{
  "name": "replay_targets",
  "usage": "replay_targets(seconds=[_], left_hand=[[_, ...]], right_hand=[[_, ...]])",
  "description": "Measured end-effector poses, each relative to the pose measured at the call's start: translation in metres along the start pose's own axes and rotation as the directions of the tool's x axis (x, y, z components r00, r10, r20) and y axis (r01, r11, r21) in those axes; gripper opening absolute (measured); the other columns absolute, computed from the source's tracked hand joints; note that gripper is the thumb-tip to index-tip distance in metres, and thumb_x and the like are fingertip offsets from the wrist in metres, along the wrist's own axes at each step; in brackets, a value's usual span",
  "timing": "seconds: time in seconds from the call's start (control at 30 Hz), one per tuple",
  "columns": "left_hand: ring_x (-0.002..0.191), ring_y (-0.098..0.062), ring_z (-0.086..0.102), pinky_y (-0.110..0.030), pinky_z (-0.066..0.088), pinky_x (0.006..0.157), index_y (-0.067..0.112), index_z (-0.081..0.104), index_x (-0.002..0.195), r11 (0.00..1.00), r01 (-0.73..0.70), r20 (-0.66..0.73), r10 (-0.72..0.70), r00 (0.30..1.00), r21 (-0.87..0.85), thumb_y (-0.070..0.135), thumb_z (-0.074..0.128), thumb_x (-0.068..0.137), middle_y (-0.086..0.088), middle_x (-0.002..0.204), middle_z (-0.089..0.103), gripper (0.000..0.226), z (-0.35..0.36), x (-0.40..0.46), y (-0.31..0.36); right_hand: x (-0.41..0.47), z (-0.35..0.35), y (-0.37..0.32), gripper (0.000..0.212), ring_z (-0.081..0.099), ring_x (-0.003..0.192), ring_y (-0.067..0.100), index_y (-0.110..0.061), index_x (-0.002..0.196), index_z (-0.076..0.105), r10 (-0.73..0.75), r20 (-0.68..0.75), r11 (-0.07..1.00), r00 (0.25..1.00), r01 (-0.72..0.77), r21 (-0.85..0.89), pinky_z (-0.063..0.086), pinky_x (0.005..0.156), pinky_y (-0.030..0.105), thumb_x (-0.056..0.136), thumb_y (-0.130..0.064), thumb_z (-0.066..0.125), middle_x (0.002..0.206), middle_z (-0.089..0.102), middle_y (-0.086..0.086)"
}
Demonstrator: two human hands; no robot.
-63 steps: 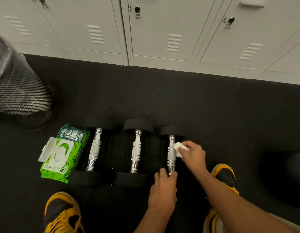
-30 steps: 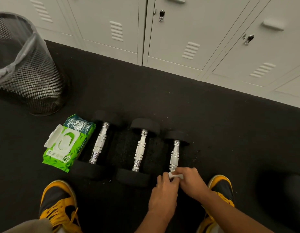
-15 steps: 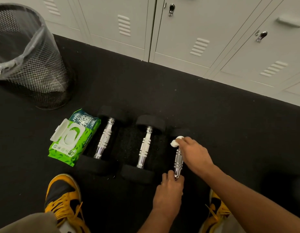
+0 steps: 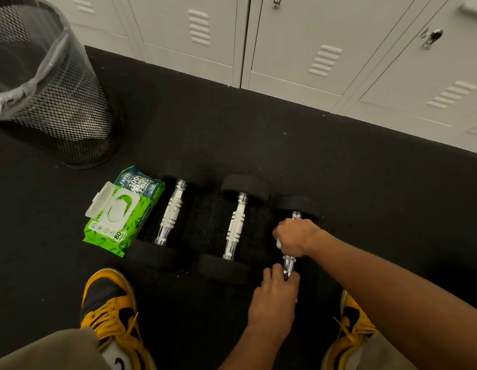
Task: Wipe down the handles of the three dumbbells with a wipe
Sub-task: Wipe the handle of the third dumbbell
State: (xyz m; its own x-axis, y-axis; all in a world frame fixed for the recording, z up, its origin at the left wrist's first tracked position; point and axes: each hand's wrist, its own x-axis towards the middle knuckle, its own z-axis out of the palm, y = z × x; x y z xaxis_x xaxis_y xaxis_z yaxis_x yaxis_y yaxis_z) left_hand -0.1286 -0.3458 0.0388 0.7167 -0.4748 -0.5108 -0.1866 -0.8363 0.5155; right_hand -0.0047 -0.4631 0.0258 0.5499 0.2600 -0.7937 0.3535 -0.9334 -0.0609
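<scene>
Rubbing the small dumbbell's handle, the right hand squeezes the wipe around it; the left hand pinches the near end to stop rolling.

Three dumbbells pair black ends with shiny ribbed silver handles on a speckled black floor. The wipes pack is bright green with leaf print, a white lid and a dark teal top. Sneakers are yellow and black; lockers pale grey; the mesh bin black.

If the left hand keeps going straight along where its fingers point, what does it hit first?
Likely the right hand, which grips the wipe round the rightmost dumbbell's handle. The left hand points up that handle.
</scene>
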Motion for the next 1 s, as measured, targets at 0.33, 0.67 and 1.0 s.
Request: replay_targets(seconds=[0.33,0.67,1.0], left_hand=[[0.131,-0.026,0.035,-0.041,0.048,0.097,0.025,0.034,0.142,1.0,-0.014,0.016,0.014,1.0,0.002,0.018,0.062,0.092,-0.01,0.147,0.027,0.057,0.005,0.003,-0.002],[0.132,-0.024,0.034,-0.04,0.048,0.097,0.024,0.034,0.143,1.0,-0.03,-0.002,0.03,1.0,0.005,0.017,0.061,0.093,-0.008,0.148,0.025,0.058,0.006,0.003,-0.003],[0.123,-0.022,0.039,-0.039,0.049,0.093,0.021,0.042,0.138,0.999,-0.033,-0.013,0.033,0.999,-0.005,0.02,0.054,0.097,-0.007,0.137,0.035,0.043,0.003,0.001,-0.004]], right_hand=[[0.006,0.027,-0.014,0.016,0.062,0.097,0.024,-0.017,0.105,0.066,-0.115,0.099,0.993,0.988,0.111,0.047,0.041,0.073,0.033,0.094,-0.022,0.056,0.104,0.064,0.007],[0.007,0.025,-0.003,0.018,0.066,0.058,0.014,-0.032,0.08,0.064,-0.103,0.097,0.906,0.99,0.053,0.42,0.053,0.049,0.025,0.092,-0.02,0.058,0.084,0.064,0.001],[0.01,-0.009,0.003,0.029,0.064,0.1,0.027,-0.015,0.121,0.063,0.044,-0.055,0.988,0.998,-0.051,-0.143,0.05,0.073,0.037,0.095,-0.025,0.057,0.116,0.063,0.008]])
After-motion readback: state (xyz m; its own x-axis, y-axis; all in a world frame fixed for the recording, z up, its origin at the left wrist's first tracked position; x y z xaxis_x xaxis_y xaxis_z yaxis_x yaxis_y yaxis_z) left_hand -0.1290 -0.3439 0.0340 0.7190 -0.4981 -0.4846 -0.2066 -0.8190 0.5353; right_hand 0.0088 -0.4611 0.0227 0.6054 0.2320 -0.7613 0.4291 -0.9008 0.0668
